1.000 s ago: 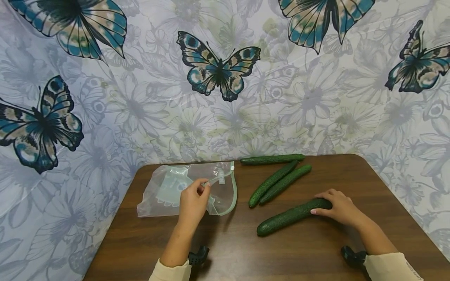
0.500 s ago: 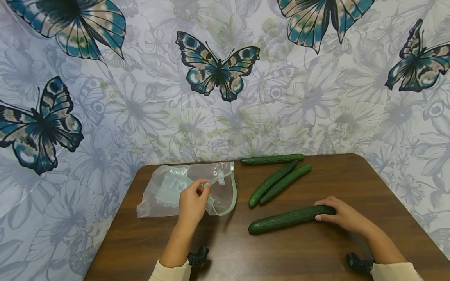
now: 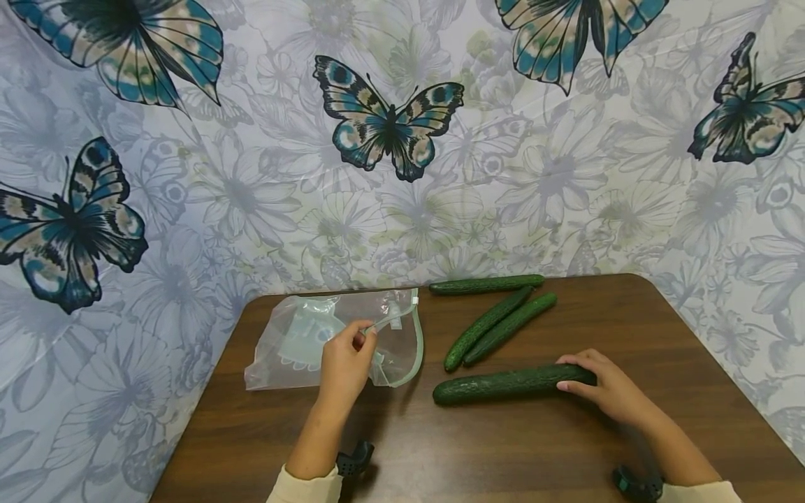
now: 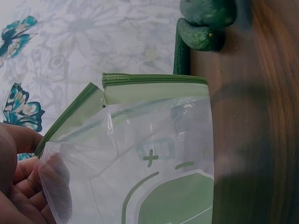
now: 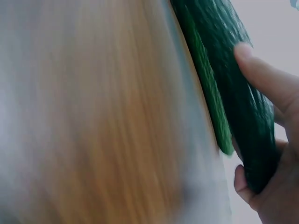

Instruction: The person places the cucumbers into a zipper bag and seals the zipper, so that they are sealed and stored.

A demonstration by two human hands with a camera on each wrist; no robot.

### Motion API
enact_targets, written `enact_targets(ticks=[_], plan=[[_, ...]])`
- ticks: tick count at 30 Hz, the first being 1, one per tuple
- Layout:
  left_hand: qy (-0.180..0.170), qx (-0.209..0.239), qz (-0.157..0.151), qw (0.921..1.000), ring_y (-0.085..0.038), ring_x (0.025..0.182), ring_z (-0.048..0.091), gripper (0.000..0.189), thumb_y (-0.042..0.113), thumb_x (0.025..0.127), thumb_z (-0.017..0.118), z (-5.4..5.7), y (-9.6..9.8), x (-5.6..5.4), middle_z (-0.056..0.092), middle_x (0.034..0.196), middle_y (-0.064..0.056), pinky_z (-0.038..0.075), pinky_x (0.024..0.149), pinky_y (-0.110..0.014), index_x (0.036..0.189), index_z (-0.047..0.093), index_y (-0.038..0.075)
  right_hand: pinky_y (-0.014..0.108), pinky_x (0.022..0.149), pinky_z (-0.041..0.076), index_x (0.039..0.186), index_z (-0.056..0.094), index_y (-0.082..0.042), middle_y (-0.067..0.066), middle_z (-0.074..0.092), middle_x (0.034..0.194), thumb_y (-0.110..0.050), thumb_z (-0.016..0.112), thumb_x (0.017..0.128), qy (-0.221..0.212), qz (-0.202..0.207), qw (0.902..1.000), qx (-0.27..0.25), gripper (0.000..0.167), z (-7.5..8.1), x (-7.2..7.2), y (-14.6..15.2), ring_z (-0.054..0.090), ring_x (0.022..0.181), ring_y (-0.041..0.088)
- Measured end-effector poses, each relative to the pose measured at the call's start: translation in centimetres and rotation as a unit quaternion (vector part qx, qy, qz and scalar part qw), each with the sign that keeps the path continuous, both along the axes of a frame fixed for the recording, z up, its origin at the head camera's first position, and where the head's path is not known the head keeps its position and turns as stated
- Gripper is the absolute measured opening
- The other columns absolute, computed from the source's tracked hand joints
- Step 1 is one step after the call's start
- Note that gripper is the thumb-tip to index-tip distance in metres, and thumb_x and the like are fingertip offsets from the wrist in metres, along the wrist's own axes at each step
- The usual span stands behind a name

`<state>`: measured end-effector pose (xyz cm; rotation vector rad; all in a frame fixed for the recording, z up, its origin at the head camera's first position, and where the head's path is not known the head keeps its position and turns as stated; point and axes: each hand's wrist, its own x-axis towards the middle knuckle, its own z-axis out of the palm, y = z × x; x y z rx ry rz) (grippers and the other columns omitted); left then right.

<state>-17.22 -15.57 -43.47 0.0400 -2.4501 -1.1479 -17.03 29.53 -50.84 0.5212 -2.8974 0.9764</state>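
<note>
A clear zip bag (image 3: 302,335) with a green-edged mouth and pale green print lies on the left of the table. My left hand (image 3: 346,360) pinches one edge of its mouth and lifts it, so the mouth gapes toward the right. In the left wrist view the green zip strip (image 4: 154,80) runs across the top of the bag. My right hand (image 3: 606,384) grips the right end of a long dark green cucumber (image 3: 503,385), thumb on the near side. The cucumber's left end points at the bag's mouth. In the right wrist view the fingers curl round the cucumber (image 5: 229,70).
Behind the held cucumber, two more cucumbers (image 3: 487,328) lie side by side at a slant. Another cucumber (image 3: 487,285) lies along the table's back edge. The brown wooden table (image 3: 478,461) meets a butterfly-print cloth (image 3: 553,195) at the back.
My right hand has swung the cucumber closer to level and moved its left end leftward, nearer the bag. My left hand and the bag have stayed in place.
</note>
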Motion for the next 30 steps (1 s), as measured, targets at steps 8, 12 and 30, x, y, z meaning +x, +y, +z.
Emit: enact_targets(ticks=[8, 12, 30], plan=[[-0.008, 0.007, -0.003, 0.9999, -0.01, 0.053, 0.048, 0.017, 0.018, 0.096, 0.066, 0.2, -0.1, 0.2, 0.061, 0.067, -0.001, 0.042, 0.051, -0.024, 0.107, 0.076, 0.009, 0.059, 0.089, 0.05, 0.13, 0.067, -0.016, 0.009, 0.06, 0.116, -0.036, 0.074, 0.092, 0.025, -0.052, 0.9973, -0.045, 0.043, 0.1, 0.5, -2.4, 0.058, 0.108, 0.03], [-0.013, 0.009, -0.005, 0.9999, -0.01, 0.053, 0.049, 0.017, 0.018, 0.096, 0.066, 0.2, -0.1, 0.2, 0.062, 0.068, -0.001, 0.042, 0.05, -0.024, 0.108, 0.076, 0.009, 0.059, 0.088, 0.051, 0.13, 0.066, -0.014, 0.012, 0.059, 0.119, -0.037, 0.074, 0.092, 0.026, -0.073, 0.9958, -0.049, 0.045, 0.2, 0.7, -3.3, 0.059, 0.108, 0.032], [-0.005, 0.004, -0.03, 0.9995, -0.009, 0.054, 0.053, 0.018, 0.018, 0.096, 0.067, 0.0, 1.0, 0.5, 0.066, 0.068, 0.0, 0.044, 0.05, -0.023, 0.109, 0.076, 0.008, 0.045, 0.076, 0.05, 0.125, 0.071, -0.016, 0.011, 0.061, 0.11, -0.034, 0.081, 0.085, 0.099, -0.107, 0.9885, -0.039, 0.045, 0.1, 0.5, -7.4, 0.062, 0.095, 0.028]])
